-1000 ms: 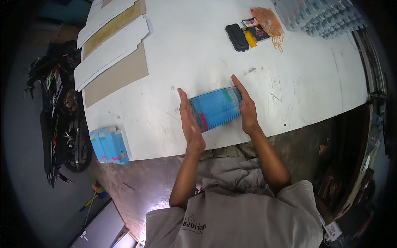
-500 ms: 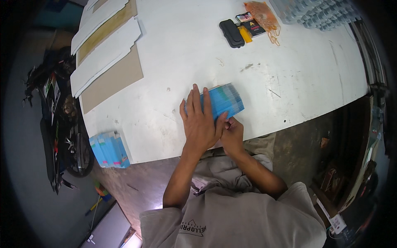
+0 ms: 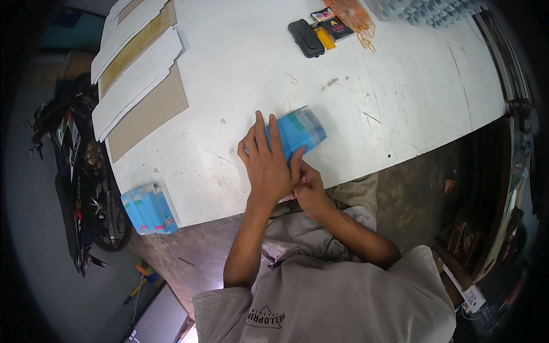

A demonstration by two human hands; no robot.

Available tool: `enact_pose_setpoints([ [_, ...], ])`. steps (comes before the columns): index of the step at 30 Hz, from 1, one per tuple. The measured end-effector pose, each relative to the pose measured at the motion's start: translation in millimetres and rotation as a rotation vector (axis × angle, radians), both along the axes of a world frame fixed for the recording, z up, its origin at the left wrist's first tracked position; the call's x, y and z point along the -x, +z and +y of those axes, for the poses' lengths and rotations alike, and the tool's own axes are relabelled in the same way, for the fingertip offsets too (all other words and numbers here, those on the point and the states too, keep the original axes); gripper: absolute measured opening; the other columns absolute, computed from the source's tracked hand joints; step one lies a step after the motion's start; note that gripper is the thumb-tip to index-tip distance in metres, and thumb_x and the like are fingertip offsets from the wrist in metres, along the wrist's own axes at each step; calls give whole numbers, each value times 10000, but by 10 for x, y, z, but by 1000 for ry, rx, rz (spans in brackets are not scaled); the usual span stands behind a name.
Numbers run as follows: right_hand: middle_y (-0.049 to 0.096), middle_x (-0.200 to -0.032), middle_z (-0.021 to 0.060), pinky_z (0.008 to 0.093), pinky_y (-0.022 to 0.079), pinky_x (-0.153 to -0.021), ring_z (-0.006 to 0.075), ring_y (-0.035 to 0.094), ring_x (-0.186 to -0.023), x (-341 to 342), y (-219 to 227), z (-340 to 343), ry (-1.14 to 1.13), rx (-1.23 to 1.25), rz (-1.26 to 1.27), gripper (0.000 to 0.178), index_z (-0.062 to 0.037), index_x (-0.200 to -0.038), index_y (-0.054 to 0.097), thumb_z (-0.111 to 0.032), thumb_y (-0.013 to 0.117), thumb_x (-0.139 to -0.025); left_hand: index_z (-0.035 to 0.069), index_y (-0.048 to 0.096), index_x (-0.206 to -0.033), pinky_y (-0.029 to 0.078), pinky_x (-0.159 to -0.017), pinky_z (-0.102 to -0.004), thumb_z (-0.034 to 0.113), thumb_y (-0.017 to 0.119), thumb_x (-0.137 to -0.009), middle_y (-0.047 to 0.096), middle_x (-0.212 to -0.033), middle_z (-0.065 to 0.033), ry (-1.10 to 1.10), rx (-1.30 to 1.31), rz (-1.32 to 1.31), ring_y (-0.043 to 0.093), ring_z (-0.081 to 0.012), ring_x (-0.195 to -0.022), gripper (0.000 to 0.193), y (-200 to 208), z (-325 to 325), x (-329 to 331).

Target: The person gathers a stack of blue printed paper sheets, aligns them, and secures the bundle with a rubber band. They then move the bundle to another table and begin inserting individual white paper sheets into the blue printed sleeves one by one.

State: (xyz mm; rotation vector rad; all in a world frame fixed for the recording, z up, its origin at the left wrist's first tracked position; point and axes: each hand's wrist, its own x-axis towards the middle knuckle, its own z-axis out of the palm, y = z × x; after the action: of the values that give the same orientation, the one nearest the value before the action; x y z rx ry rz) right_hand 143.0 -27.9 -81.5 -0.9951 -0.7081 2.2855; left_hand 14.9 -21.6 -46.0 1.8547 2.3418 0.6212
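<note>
A fanned stack of blue printed folded papers or cards (image 3: 300, 130) lies at the near middle of the white table (image 3: 229, 68). My left hand (image 3: 267, 163) rests flat on its left part, fingers stretched out and the thumb along the near side. My right hand (image 3: 309, 186) is closed just below that thumb, at the near edge of the table, with fingers curled in. What it pinches, if anything, is hidden behind the left thumb. A second group of similar blue stacks (image 3: 150, 210) sits at the table's near left corner.
Grey and white boards (image 3: 146, 108) overlap along the left side. At the far right lie a black case (image 3: 306, 39), a yellow lighter (image 3: 325, 38), a dark pack (image 3: 336, 28), an orange bag (image 3: 351, 14) and clear plastic trays (image 3: 429, 11). A motorcycle (image 3: 86, 171) stands left of the table.
My right hand has drawn slightly toward me, down from the stack's near edge. My left hand stays on the stack. The whole view has shifted a little.
</note>
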Motion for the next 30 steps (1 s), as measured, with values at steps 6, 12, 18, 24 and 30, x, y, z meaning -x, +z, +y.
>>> enact_pose_setpoints([
  [6, 574, -813, 21, 247, 362, -527, 73, 462, -597, -65, -81, -2, 1, -21, 48, 35, -25, -1063, 569, -36, 544, -1041, -109, 430, -1499, 259, -1103, -580, 424, 710, -935, 350, -1596, -333, -19, -33, -7, 418, -437, -1350, 825, -37, -9, 39],
  [12, 554, -779, 12, 251, 358, -514, 79, 457, -576, -116, -61, -8, -101, 78, 38, 50, -19, -1033, 581, -59, 573, -1062, -106, 431, -1494, 272, -1087, -575, 410, 721, -929, 402, -1559, -310, -30, -55, -4, 432, -419, -1337, 818, -46, -21, 49],
  [18, 611, -845, 20, 244, 407, -551, 88, 519, -631, -98, -33, 41, -195, 11, -151, 49, -31, -1036, 616, -79, 612, -1046, -95, 436, -1488, 285, -1067, -569, 416, 719, -936, 426, -1545, -280, -38, -49, -22, 446, -401, -1311, 803, -22, -24, 37],
  [24, 641, -908, 37, 258, 477, -656, 96, 574, -734, -428, 46, 547, -472, -498, -395, 76, -20, -1060, 616, -97, 618, -1054, -80, 331, -1563, 201, -1222, -551, 412, 581, -1028, 359, -1598, -298, 22, -184, -482, 346, -436, -1476, 769, 16, -172, 226],
  [30, 714, -1136, 110, 337, 524, -916, 188, 654, -1021, -204, 182, 1382, -38, -980, -369, 340, 31, -1296, 628, -229, 576, -1084, -85, 221, -1612, 146, -1283, -484, 309, 394, -1119, 213, -1687, -281, 503, -443, -969, 210, -376, -1573, 654, 66, -594, -126],
])
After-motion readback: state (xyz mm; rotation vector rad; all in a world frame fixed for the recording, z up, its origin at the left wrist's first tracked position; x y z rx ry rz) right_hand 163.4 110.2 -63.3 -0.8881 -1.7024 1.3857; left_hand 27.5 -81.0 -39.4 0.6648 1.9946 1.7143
